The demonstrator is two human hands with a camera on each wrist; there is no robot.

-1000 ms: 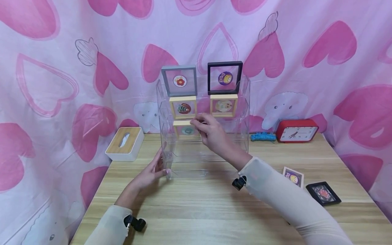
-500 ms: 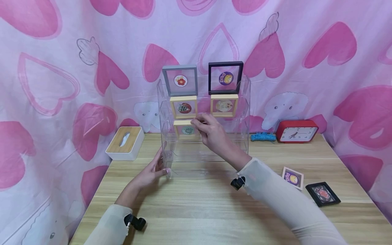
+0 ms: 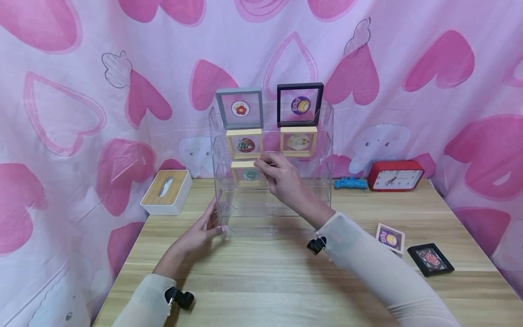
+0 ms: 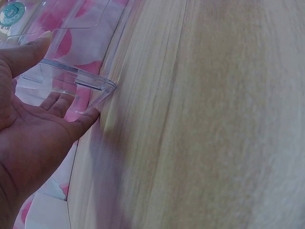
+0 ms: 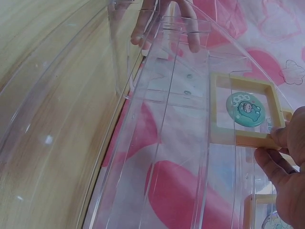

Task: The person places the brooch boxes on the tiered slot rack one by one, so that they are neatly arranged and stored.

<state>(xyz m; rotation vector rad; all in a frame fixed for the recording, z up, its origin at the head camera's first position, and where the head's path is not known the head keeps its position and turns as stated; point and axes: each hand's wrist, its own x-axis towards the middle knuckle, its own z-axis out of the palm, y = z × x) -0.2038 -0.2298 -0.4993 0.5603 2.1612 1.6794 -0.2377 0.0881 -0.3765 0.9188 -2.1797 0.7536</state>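
A clear acrylic tiered rack (image 3: 253, 222) stands on the wooden table. Its side panel lies between the thumb and fingers of my left hand (image 3: 200, 231), which grips the lower left front; the left wrist view shows the thumb (image 4: 33, 53) over that panel. With thumb and fingertips, my right hand (image 3: 283, 179) pinches the right side of a pale yellow display frame (image 3: 245, 175) on a lower tier. A round green badge (image 5: 245, 109) sits inside this frame. Above it, yellow frames with a red badge (image 3: 246, 145) and a pale badge (image 3: 299, 141) stand on the middle tier.
The top tier bears a grey frame (image 3: 240, 108) and a black frame (image 3: 300, 105). A tissue box (image 3: 166, 193) is at left; blue cord (image 3: 351, 183) and a red clock (image 3: 395, 175) are back right. A light frame (image 3: 390, 237) and another black frame (image 3: 431, 260) lie at right.
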